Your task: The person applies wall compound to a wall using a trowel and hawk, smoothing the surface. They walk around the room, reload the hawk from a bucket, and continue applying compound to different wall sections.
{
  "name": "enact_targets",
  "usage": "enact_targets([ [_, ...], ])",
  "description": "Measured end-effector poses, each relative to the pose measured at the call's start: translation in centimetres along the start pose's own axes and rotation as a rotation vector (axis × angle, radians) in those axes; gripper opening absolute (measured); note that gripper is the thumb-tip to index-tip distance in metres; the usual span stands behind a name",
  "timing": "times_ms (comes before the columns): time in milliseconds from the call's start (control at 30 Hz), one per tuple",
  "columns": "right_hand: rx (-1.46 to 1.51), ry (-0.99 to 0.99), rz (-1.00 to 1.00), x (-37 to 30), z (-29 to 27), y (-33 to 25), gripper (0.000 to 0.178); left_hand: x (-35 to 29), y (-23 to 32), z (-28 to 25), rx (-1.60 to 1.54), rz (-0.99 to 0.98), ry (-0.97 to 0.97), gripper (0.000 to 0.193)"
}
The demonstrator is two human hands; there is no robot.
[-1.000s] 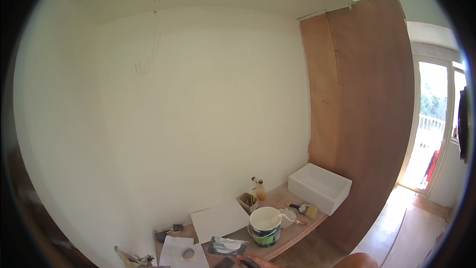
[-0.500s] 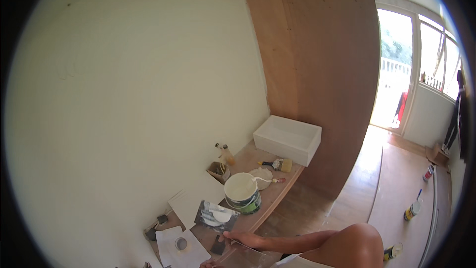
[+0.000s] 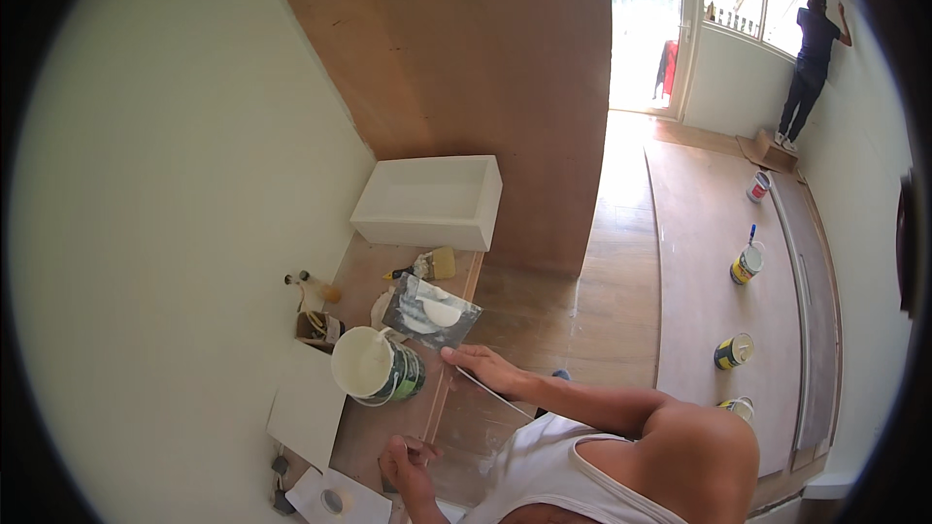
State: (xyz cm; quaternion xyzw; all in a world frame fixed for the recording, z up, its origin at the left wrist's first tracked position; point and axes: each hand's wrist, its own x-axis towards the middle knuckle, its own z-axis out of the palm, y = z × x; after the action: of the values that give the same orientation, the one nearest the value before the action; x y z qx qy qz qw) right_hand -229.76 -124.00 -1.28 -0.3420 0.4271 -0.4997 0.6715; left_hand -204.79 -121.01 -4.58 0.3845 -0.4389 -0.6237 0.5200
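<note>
My right hand [image 3: 481, 367] reaches out over the bench edge, closed on the near corner of a dark flat plate [image 3: 408, 327]. White paste, apparently putty, is smeared over the plate, with a rounded white patch [image 3: 444, 310] in its middle. A thin pale straight strip [image 3: 497, 393] runs back from this hand; what it belongs to is unclear. Left of the plate stands a white bucket [image 3: 400, 376] with a green label and a wire handle. Nearer to me, my left hand [image 3: 408, 466] hovers at the bench edge, fingers loosely bent and apart, nothing visible in them.
On the bench [image 3: 364, 437] are a wide brush [image 3: 434, 264], a white open box [image 3: 427, 228], bottles [image 3: 318, 286], a small carton [image 3: 316, 328] and white sheets [image 3: 309, 417]. Several cans [image 3: 735, 351] stand on boards to the right. Another person [image 3: 811, 63] stands on a box by the window.
The view has swung right, bringing the other person into sight. My right hand has carried the plate away from the bench's near side, past the bucket. My left hand shows more fully.
</note>
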Motion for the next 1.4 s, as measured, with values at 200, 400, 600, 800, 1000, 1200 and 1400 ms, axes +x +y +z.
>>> enact_targets([
  [200, 0.129, 0.211, -0.077, 0.2, -9.0, -3.2, 0.039, 7.5, 0.2, 11.6, 0.161, -0.009, -0.132, 0.021],
  [400, 0.212, 0.46, -0.189, -1.2, -17.0, -7.0, 0.038, 15.0, -5.5, 18.4, -0.007, -0.149, -0.417, 0.029],
  [600, 0.412, 0.692, -0.439, -5.2, -24.7, -7.1, 0.037, 19.8, -7.2, 27.0, 0.022, -0.25, -0.63, 0.028],
  [800, 0.597, 0.962, -0.608, -9.1, -27.8, -5.6, 0.038, 23.8, -7.8, 35.6, 0.172, -0.229, -0.802, 0.021],
  [1000, 0.756, 1.083, -0.745, -9.5, -28.9, -5.4, 0.035, 27.8, -10.4, 40.3, 0.251, -0.208, -0.979, 0.025],
  [1200, 0.864, 1.128, -0.934, -12.3, -34.4, -4.7, 0.031, 31.0, -13.5, 47.0, 0.083, -0.243, -0.995, 0.032],
  [1400, 0.897, 1.132, -1.105, -17.8, -44.5, -3.4, 0.034, 33.5, -11.2, 59.8, 0.16, 0.263, -0.673, 0.014],
])
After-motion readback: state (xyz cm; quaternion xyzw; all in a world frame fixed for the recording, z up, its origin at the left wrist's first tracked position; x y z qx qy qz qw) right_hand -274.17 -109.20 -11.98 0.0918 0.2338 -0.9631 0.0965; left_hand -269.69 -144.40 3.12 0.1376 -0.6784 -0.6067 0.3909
